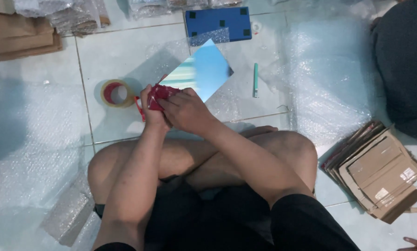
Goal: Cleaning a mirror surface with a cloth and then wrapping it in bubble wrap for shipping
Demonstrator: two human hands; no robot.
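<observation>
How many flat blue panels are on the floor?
2: a dark blue panel with black pads at top centre, and a light blue reflective panel just beyond the hands. Others may lie hidden under bubble wrap.

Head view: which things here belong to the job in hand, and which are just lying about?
In hand: red crumpled wrapper, held by left hand and right hand; mirror panel just beyond.

Lying about: tape roll, green pen, blue board, cardboard stack.

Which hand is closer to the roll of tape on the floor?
The left hand. It sits just right of the tape roll in the picture, gripping a red item. The right hand is farther right, beyond the left.
</observation>
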